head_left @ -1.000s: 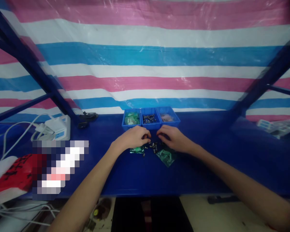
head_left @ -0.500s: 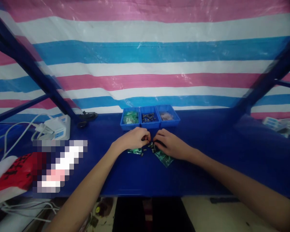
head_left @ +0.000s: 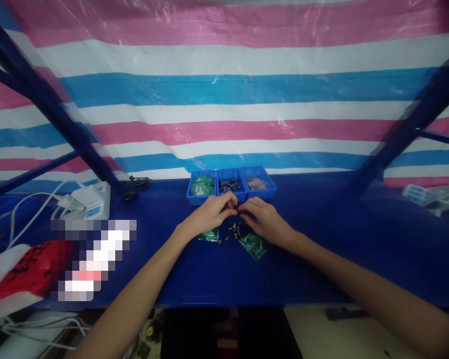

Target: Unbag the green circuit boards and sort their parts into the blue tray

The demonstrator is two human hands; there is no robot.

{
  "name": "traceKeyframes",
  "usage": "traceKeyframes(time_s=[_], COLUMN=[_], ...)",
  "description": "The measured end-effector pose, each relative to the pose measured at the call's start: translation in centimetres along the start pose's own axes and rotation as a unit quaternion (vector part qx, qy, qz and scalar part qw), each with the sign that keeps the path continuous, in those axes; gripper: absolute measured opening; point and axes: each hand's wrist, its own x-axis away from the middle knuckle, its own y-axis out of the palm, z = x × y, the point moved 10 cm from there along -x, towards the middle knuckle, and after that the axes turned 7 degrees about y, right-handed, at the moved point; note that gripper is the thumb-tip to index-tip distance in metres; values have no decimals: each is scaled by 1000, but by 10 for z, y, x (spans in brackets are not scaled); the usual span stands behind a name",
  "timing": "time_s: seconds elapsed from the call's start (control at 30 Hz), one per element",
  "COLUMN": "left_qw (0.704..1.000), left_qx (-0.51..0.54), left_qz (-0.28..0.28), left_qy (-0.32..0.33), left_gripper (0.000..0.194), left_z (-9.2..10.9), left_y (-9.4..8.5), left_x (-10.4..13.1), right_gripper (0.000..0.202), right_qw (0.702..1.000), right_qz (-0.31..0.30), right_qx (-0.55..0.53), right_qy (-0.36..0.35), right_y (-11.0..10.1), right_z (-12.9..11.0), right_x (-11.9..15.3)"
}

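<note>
My left hand (head_left: 215,212) and my right hand (head_left: 264,218) meet fingertip to fingertip above the table, just in front of the bins. Both are closed in a pinch; whatever sits between the fingers is too small to make out. Below them lies a loose cluster of small metal fittings (head_left: 234,230), with a few more to its left. A green packet (head_left: 209,235) is partly covered by my left hand. Another green packet (head_left: 253,246) lies beside my right wrist.
Three joined blue bins stand behind my hands: one with green packets (head_left: 202,186), one with small metal parts (head_left: 229,186), one with pale pieces (head_left: 256,183). At left are a white power strip (head_left: 98,200), cables and a red-and-white bag (head_left: 26,269). Blue frame posts flank the table (head_left: 340,224).
Both hands have risen slightly off the metal fittings toward the bins, uncovering more of the cluster. The fingertips have come closer together. The camera view has tilted a little.
</note>
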Motion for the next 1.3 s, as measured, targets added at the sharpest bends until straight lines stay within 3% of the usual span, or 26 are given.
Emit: traceKeyframes(time_s=[0.3,0.53,0.73,1.03,1.3], left_qw=[997,998,993,989,988], left_qx=[67,-3,-47,-73,-70], left_qz=[40,54,81,114,105], left_qy=[-14,39,66,55,91], left_gripper=[11,16,10,14,15], left_z=[5,16,24,22,28], left_y=[-1,-10,-16,-22,-15], left_x=[-2,-3,-3,-1,-2], right_gripper=[6,11,21,26,36], right_qw=[984,947,917,923,910], right_qz=[37,5,-30,-32,-32], right_qx=[-146,-276,-347,-330,-346], right_qy=[96,162,194,195,227], right_y=[-9,1,6,3,3], right_z=[14,34,35,29,31], right_x=[-1,-4,-5,-4,-2])
